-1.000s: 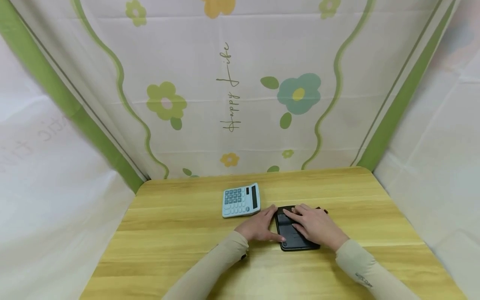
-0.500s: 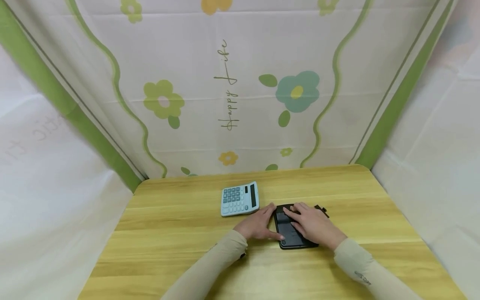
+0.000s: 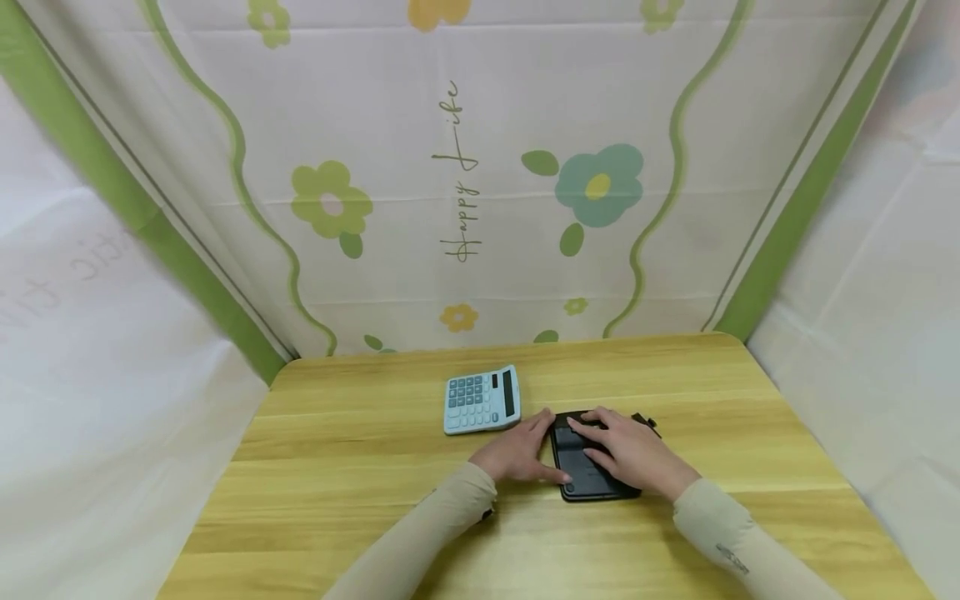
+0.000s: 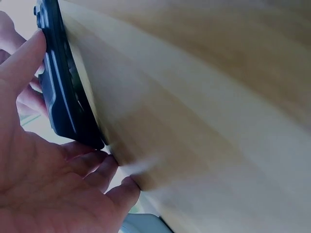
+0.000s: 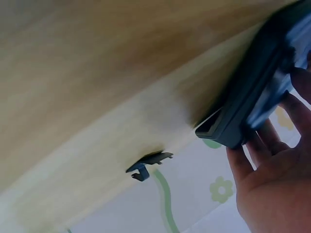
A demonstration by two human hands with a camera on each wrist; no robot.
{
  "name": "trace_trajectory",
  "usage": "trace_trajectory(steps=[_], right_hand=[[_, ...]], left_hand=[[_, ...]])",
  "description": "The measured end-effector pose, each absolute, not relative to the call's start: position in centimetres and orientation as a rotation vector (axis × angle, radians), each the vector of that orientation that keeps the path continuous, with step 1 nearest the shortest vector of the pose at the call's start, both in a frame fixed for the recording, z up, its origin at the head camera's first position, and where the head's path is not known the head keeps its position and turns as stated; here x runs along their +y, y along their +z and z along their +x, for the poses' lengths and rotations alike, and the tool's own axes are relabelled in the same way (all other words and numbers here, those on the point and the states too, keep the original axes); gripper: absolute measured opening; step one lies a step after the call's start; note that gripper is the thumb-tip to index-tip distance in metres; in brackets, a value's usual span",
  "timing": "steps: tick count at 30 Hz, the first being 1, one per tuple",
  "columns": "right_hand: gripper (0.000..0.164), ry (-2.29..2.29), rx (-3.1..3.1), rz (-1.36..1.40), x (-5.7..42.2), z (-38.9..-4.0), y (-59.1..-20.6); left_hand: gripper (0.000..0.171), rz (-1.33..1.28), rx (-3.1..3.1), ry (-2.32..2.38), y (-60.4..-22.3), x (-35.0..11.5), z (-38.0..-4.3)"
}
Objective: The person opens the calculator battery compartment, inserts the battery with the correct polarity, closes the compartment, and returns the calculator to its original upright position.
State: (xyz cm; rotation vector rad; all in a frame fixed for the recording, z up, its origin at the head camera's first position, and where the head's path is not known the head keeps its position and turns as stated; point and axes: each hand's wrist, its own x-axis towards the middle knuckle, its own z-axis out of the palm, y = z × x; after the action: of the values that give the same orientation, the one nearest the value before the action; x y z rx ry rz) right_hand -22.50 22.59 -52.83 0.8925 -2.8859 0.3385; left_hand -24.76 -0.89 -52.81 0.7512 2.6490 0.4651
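Observation:
A black calculator [image 3: 588, 477] lies face down on the table, its back showing in the head view. My left hand [image 3: 513, 450] braces its left side, with the thumb on the near corner and the fingertips at the far corner; the left wrist view shows the thumb along its edge [image 4: 60, 87]. The right hand [image 3: 633, 454] lies over the calculator's back, its fingertips touching the far part and covering much of it. Just beyond this hand sits a small black clip-shaped cover [image 5: 148, 162], loose on the table and apart from the calculator.
A light blue calculator [image 3: 480, 402] with its keys up stands on the wooden table [image 3: 337, 483], left of the left hand. The table's back edge meets a white curtain [image 3: 420, 167] printed with flowers, and more cloth hangs along both sides.
The right hand has shifted very slightly over the calculator's back, and a little more of the small cover shows beyond it. The left hand stays in place.

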Motion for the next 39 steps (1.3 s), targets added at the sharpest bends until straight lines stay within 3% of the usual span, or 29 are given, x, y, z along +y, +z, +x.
trace_trajectory(steps=[33,39], right_hand=[[0.065,0.639,-2.961,0.977,25.4,-23.6,-52.5],[0.051,0.618,-2.889,0.827,27.8,-24.7,-52.2]], left_hand=[[0.114,0.779,2.64,0.507,-53.3,-1.2,-25.0],[0.116,0.778,2.628,0.51,-53.2,-1.3,-25.0]])
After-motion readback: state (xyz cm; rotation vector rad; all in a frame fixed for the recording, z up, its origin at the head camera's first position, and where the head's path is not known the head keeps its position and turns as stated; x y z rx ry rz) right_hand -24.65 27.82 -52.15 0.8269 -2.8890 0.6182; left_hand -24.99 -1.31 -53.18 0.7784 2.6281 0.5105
